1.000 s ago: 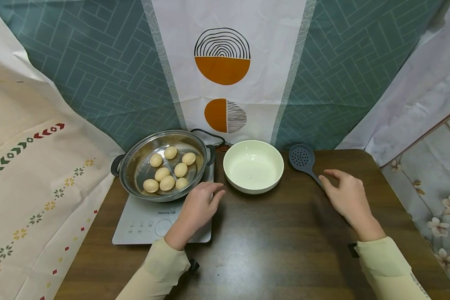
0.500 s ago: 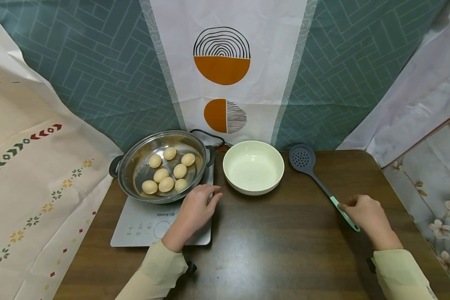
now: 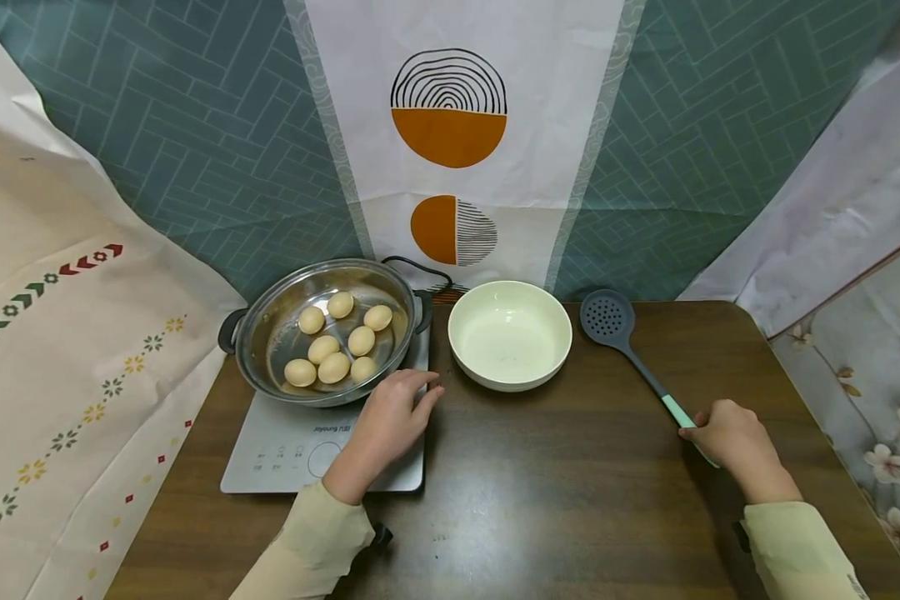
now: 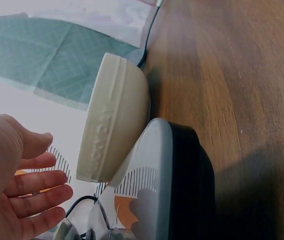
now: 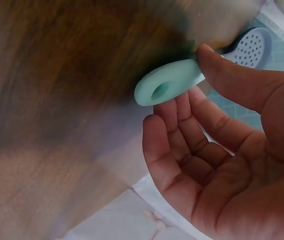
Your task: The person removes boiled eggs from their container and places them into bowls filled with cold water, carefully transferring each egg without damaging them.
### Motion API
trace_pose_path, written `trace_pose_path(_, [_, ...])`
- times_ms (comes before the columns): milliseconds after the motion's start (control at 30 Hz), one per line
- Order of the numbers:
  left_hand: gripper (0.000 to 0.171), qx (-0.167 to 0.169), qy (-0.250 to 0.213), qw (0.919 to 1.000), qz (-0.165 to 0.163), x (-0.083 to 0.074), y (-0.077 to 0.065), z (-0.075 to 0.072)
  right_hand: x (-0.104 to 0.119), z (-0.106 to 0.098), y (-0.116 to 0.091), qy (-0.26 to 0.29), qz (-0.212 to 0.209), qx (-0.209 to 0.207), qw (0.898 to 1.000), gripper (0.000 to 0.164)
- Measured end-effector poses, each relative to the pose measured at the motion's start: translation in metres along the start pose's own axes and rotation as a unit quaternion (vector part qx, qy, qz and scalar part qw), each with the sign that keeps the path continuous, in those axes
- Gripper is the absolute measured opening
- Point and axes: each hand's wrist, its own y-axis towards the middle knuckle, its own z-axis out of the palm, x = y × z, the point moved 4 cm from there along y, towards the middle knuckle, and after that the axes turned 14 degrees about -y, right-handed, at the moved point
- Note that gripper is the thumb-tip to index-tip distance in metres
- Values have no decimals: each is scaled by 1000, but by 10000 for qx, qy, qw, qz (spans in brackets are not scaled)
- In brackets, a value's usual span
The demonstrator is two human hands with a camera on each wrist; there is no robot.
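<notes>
My right hand [image 3: 738,446] pinches the mint-green handle of a skimmer [image 3: 607,321] between thumb and fingers. In the right wrist view the handle end [image 5: 169,82] has a hole, and the thumb lies along its top. The skimmer's grey perforated head lies toward the table's back edge. My left hand [image 3: 390,425] hovers over the right side of a white induction cooktop [image 3: 288,442], fingers relaxed and holding nothing. On that cooktop stands a steel pot [image 3: 382,287] with several eggs [image 3: 324,348] inside. A pale green bowl [image 3: 508,337], empty, sits between pot and skimmer.
A black cord [image 3: 420,267] runs behind the pot. The brown wooden table [image 3: 540,492] backs onto a patterned cloth [image 3: 255,133]. Other cloths hang at the left and right sides.
My right hand has moved down along the skimmer toward the near end of its handle and closed its fingers on it. The left hand stays almost where it was.
</notes>
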Motion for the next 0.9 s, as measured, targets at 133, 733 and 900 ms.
trace_pose_path(133, [24,15,12,10000,10,-1,0,-1,1,0,-2,27,-70,52,10000,45])
trace_pose_path(733, [24,60,-23,10000,-21,-3,0,-4,16,-15,-15,682,-381,416,9961,41])
trace_pose_path(900, [23,105,27,9999,-42,-3,1,-4,15,-13,-14,995,-397,320,9937,39])
